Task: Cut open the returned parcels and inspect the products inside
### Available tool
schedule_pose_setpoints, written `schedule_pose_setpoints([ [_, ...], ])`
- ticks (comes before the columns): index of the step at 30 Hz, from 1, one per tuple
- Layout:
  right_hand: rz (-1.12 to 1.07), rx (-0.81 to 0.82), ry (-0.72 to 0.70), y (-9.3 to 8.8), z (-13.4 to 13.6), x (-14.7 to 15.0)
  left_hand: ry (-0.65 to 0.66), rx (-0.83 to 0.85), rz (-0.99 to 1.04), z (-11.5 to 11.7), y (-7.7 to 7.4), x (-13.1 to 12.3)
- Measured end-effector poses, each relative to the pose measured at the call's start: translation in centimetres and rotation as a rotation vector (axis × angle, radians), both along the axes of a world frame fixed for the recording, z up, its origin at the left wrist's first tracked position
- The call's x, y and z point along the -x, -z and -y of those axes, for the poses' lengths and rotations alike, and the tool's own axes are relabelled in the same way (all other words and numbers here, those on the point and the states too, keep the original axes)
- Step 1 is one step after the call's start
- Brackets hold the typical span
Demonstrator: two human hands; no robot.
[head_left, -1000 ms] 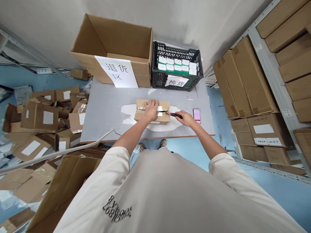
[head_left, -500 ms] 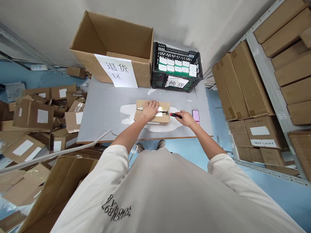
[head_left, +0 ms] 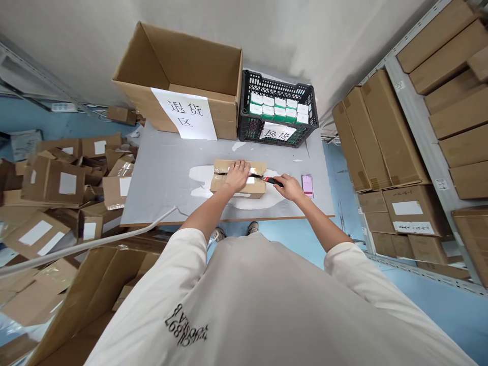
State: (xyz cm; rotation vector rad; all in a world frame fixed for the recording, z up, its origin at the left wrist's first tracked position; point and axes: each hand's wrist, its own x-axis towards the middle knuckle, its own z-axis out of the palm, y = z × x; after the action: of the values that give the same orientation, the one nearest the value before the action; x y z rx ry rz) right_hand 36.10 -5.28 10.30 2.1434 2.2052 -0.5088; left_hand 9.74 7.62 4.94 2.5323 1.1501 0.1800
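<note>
A small brown cardboard box lies on the grey table, its top seam parted into a dark gap along its length. My left hand rests over the middle of the box top, fingers stretched out across the seam. At the box's right end, my right hand is closed around a red and black utility knife. The knife points left, its tip at the seam; the exact end of the blade is hard to make out. A pink-screened phone lies just right of my right hand.
At the table's back stand a large open carton with a paper sign and a black plastic crate holding several white-and-green boxes. Used cartons pile up at left. A shelf with boxes stands at right. A pale bent tube crosses the table's front-left corner.
The gap along the box's top seam now shows wider, also at the left end where tape held. My right hand and the knife have shifted slightly left.
</note>
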Motion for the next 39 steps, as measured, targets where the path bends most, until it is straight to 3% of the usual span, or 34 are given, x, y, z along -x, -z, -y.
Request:
schedule_pose_setpoints([
  [13, 0.041, 0.036, -0.049, -0.8, -1.1, -0.2, 0.012, -0.063, -0.020, -0.2, 0.8, 0.2],
  [19, 0.007, 0.002, -0.013, 0.2, -1.0, -0.4, 0.039, -0.075, -0.026, -0.1, 0.6, 0.4],
  [23, -0.078, -0.038, 0.001, 1.0, -1.2, -2.9, 0.023, -0.029, -0.005, -0.1, 0.1, 0.5],
  [26, -0.141, -0.183, 0.168, 1.4, -1.3, -6.3, 0.011, 0.023, 0.031, -0.1, -0.1, 0.7],
  [30, -0.234, -0.245, 0.254, 2.5, -1.0, -8.7, -0.011, 0.043, 0.029, 0.3, -0.5, 0.6],
  [35, -0.391, -0.205, 0.359, 5.1, -0.7, -6.3, -0.038, 0.055, 0.006, 1.0, -1.4, 0.9],
  [39, -0.542, -0.205, 0.368, 6.7, -1.1, -3.3, -0.025, 0.059, -0.019, 1.5, -1.8, 3.3],
])
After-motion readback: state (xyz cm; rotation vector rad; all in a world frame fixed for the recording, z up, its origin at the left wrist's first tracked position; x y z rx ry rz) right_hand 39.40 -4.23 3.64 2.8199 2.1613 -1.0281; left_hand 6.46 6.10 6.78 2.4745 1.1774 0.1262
